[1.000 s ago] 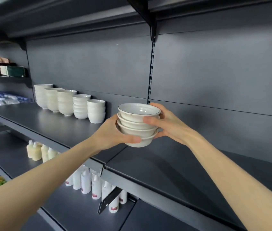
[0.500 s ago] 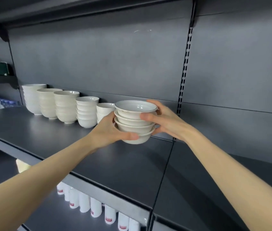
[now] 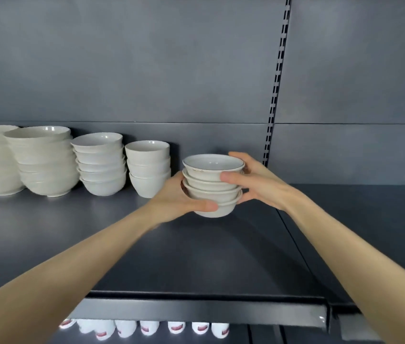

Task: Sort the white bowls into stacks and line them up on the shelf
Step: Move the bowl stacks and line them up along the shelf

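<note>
Grey shelf (image 3: 147, 256): left grip (image 3: 180, 198), right grip (image 3: 258, 186) hold bowl stack (image 3: 210, 188) upright.

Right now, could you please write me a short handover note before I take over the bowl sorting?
Left hand and right hand both grip a stack of four bowls low over the shelf, right of the row. Whether it touches down I cannot tell.
Done: four stacks in view, lined up along the back.
To do: set this stack down in line, then release.
</note>
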`<state>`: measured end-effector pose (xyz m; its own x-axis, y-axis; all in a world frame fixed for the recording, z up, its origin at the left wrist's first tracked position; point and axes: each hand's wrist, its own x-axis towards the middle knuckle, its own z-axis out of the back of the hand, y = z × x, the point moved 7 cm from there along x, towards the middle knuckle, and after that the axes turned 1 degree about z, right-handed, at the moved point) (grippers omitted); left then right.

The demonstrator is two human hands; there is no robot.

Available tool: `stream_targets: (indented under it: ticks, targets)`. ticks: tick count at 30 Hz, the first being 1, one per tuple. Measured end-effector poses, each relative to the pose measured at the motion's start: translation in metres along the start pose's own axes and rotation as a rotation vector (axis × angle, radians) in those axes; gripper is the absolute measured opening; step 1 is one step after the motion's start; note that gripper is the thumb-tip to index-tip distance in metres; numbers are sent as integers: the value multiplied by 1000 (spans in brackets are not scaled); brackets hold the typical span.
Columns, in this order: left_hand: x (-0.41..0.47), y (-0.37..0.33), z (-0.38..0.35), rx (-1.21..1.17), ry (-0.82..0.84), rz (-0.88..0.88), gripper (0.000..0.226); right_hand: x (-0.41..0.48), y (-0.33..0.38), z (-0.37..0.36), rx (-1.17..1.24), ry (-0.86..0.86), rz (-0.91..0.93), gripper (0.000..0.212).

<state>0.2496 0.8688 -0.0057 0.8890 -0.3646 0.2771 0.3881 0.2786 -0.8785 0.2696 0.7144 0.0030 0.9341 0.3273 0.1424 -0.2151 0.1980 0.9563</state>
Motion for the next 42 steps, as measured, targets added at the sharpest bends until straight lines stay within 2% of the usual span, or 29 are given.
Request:
stream_targets:
  ticks: [7, 13, 19, 29, 35, 37, 42]
  targets:
    - [27, 46, 20, -35, 41, 46, 73, 28, -17, -11, -19, -35, -51, 75]
    - [43, 63, 29, -60, 32, 23, 68, 54, -29, -16, -20, -33, -51, 90]
    - [52, 74, 37, -54, 52, 1, 63, 68, -35, -23, -20, -45, -55, 75]
    - [62, 89, 51, -62, 55, -55, 67, 83, -45, -28, -34, -144, -93, 113]
    - [60, 106, 50, -54, -2, -19, 90, 82, -43, -25, -97, -161, -98, 105]
    - [57, 106, 50, -43, -42, -13, 91, 81, -41, -24, -115, -159, -89, 104]
    - [54, 110, 47, -29, -135, 27, 77, 79, -42, -23, -77, -184, -37, 72]
